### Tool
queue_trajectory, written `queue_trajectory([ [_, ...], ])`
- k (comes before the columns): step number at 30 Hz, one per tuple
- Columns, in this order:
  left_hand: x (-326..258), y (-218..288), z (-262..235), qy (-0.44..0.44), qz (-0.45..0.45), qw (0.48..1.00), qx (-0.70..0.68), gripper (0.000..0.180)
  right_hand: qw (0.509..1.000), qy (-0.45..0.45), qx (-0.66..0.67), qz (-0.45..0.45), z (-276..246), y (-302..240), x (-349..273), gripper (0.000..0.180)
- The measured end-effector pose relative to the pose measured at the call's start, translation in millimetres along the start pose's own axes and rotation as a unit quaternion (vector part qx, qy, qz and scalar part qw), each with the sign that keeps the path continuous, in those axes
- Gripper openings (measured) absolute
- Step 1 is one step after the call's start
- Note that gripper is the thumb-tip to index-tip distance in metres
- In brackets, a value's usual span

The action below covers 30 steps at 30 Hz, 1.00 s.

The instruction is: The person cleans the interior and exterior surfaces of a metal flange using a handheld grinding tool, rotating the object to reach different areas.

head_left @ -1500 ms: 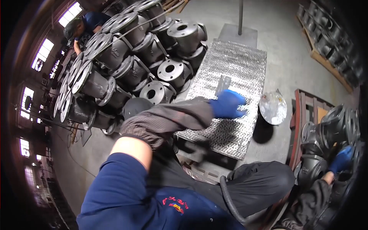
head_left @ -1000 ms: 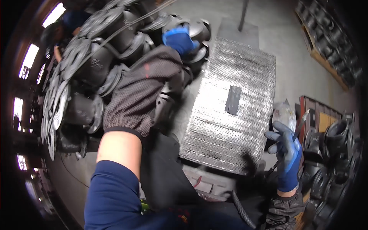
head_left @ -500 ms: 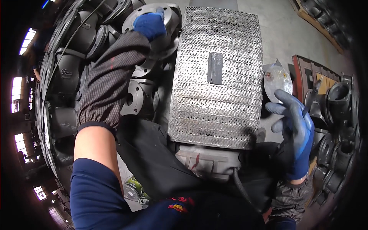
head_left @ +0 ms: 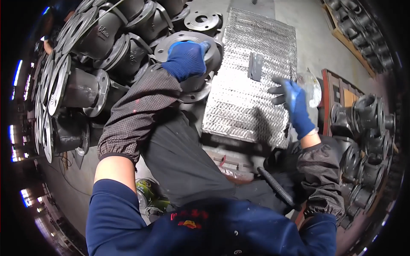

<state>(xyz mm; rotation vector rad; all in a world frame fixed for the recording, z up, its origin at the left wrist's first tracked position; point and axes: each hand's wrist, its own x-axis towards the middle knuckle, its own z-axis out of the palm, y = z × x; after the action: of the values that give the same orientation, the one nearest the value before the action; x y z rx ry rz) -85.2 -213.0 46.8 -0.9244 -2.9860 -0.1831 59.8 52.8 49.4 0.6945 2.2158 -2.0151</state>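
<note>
My left hand (head_left: 186, 59), in a blue knitted glove, is closed on a grey flanged metal casting (head_left: 164, 47) beside the worktop's left edge. Its fingers curl over the casting's round flange, and the fingertips are hidden. My right hand (head_left: 294, 102), gloved in blue with grey-coated fingers, hovers over the right part of a shiny metal worktop (head_left: 239, 106) with a ridged pattern. Its fingers are spread and hold nothing. A dark grey strip-shaped block (head_left: 255, 67) lies on the worktop, beyond the right fingertips. Right of the worktop is a pale, shiny rounded piece (head_left: 311, 87).
Stacked flanged castings (head_left: 102, 38) fill the left side, with another flanged casting (head_left: 201, 20) beyond my left hand. More castings (head_left: 363, 123) stand at the right, near a red-edged crate (head_left: 341, 94). A ribbed black hose (head_left: 275, 186) runs by my lap.
My right hand has moved left from beside the worktop to above it. My left hand and the casting it grips appear lower and farther right in view. The whole view has shifted.
</note>
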Motion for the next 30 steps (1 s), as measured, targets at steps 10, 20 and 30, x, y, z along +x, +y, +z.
queue_trajectory([
  [10,-2,3,-7,-0.018,0.075,0.997,0.016,0.046,0.992,-0.012,0.05,-0.119,169,17,91,0.027],
  [20,-37,-31,-25,0.075,-0.035,0.996,-0.026,0.054,0.976,0.012,0.021,-0.216,220,-17,88,0.021],
  [30,-106,91,6,0.054,0.132,0.99,-0.007,0.067,0.997,-0.048,0.063,0.026,89,8,-58,0.03],
])
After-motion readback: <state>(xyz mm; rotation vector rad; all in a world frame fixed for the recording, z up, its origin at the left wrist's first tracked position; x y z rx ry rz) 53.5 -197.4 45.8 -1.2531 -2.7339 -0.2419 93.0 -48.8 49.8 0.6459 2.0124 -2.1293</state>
